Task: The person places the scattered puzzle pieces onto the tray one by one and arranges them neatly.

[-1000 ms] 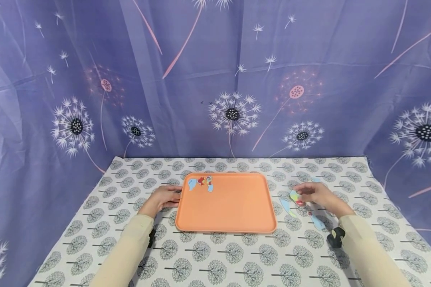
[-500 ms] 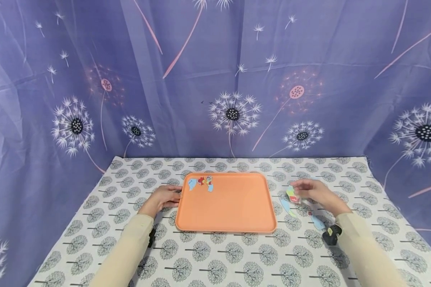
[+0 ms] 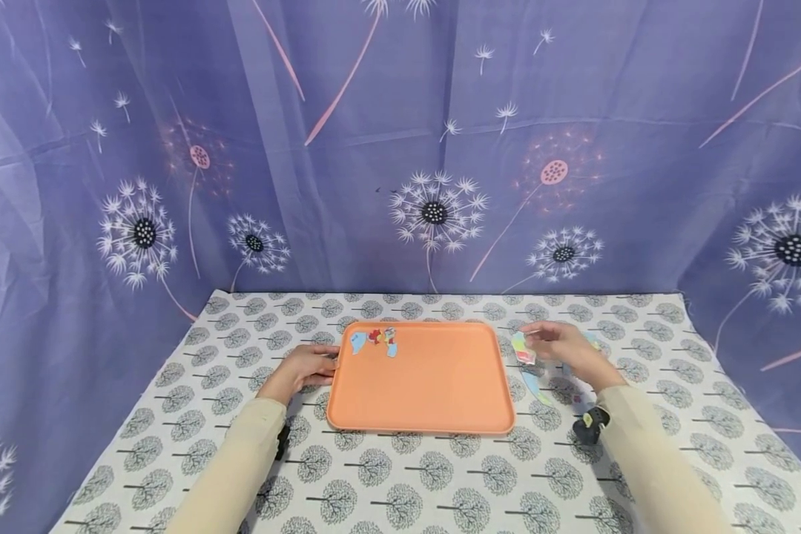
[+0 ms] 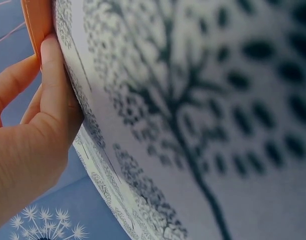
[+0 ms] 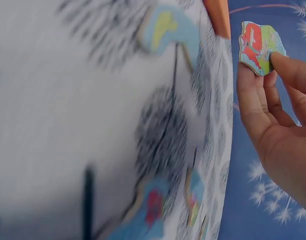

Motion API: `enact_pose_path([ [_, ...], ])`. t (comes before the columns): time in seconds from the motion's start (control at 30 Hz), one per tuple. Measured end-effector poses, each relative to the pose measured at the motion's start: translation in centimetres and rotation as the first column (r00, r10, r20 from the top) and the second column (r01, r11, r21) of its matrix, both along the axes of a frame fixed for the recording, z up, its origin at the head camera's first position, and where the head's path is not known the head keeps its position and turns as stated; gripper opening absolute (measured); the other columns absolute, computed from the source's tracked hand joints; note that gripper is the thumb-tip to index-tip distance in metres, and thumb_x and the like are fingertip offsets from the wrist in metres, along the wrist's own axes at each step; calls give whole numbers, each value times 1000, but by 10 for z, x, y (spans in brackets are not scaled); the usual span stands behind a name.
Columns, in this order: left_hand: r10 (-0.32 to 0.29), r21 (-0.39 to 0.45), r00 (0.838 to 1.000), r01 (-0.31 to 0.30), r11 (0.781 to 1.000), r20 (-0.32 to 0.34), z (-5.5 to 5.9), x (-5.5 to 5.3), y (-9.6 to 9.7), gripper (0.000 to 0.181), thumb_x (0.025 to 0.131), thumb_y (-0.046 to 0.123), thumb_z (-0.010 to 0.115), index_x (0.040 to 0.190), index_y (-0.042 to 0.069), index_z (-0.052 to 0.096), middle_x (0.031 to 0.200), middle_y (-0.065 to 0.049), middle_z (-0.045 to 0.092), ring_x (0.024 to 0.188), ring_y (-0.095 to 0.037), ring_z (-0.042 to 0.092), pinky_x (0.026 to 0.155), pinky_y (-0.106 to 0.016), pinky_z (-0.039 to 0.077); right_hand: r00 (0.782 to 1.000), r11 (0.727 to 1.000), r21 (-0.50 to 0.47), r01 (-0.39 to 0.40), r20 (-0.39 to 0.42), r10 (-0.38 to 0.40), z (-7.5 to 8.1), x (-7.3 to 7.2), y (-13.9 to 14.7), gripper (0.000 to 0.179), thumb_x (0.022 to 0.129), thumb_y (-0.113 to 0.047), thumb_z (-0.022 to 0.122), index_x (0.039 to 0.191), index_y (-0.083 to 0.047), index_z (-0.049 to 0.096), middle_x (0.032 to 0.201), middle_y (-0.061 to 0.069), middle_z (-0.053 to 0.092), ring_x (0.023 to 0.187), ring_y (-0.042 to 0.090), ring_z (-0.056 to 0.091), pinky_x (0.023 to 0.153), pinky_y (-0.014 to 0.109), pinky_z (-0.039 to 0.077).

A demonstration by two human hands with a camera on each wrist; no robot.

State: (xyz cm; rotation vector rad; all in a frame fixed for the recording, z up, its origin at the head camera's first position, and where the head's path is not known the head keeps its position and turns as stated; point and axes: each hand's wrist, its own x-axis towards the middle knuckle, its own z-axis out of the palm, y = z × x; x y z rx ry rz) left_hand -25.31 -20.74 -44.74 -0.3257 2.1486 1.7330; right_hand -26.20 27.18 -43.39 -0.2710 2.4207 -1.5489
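An orange tray lies on the table, and my left hand grips its left edge; the left wrist view shows thumb and fingers at the rim. Just right of the tray, my right hand pinches a puzzle piece coloured red, green and light blue. The right wrist view shows this puzzle piece raised off the cloth between thumb and fingers. Several pieces, among them a light blue one and a red one, lie in the tray's far left corner.
A light blue and yellow piece lies on the cloth right of the tray. More pieces lie beneath and behind my right hand, partly hidden. The tree-patterned tablecloth meets a purple dandelion curtain at the back.
My right hand has moved left and slightly away from me with the puzzle piece, closer to the tray's right edge. My left hand and the tray have stayed put.
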Motion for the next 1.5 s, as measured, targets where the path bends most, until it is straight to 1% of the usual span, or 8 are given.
enact_pose_path([
  [0.3,5,2,1000,-5,1000,1,1,-2,0,49,88,-5,62,135,-4,51,83,-13,68,66,-15,66,67,-27,62,999,996,-83,36,13,-35,4,-17,-29,47,93,-9,61,135,6,47,127,27,53,95,18,63,88,36,58],
  [0.4,1,-2,1000,-1,1000,3,1,-1,-1,49,88,-5,62,136,-4,50,82,-14,68,66,-15,66,67,-27,62,999,994,-95,47,3,-47,5,-22,-40,44,93,-5,59,134,7,48,120,26,57,90,17,64,87,39,59],
  [0.53,2,-4,1000,-2,1000,4,0,-2,-1,49,88,-5,62,136,-4,50,83,-14,69,66,-15,66,67,-28,62,998,985,-158,62,14,-60,8,-27,-55,44,92,-1,58,133,10,47,117,25,58,89,15,64,89,43,57],
  [0.7,5,-5,1000,-5,1000,9,-1,-2,-1,49,88,-5,63,136,-4,51,82,-14,68,66,-15,66,68,-28,62,996,973,-215,85,36,-79,10,-33,-77,42,91,2,58,131,11,48,112,23,59,83,15,63,84,39,60],
  [0.93,9,-8,1000,-9,1000,15,0,-1,1,49,88,-5,63,136,-3,51,83,-14,69,67,-15,67,69,-29,62,997,974,-215,78,29,-73,10,-39,-101,41,92,0,57,132,10,49,112,24,60,75,18,65,77,36,62],
  [1.1,6,-12,1000,-6,1000,13,1,-1,0,50,88,-4,63,136,-3,50,84,-14,69,67,-16,67,69,-29,62,994,971,-215,103,-2,-106,9,-42,-117,38,91,0,59,128,10,54,110,24,61,71,17,64,72,35,62],
  [1.3,4,-12,1000,-4,1000,10,1,-2,0,49,88,-4,63,136,-3,51,84,-14,69,67,-16,67,69,-29,62,993,967,-227,118,2,-121,2,-47,-134,34,90,2,59,124,8,58,103,20,66,68,15,63,74,41,62],
  [1.5,-1,-16,1000,1,1000,11,0,-3,1,49,88,-4,63,136,-3,51,85,-15,69,68,-16,67,69,-29,62,994,967,-234,101,-17,-108,-3,-51,-150,36,89,0,62,123,9,58,100,18,68,63,13,62,73,45,62],
])
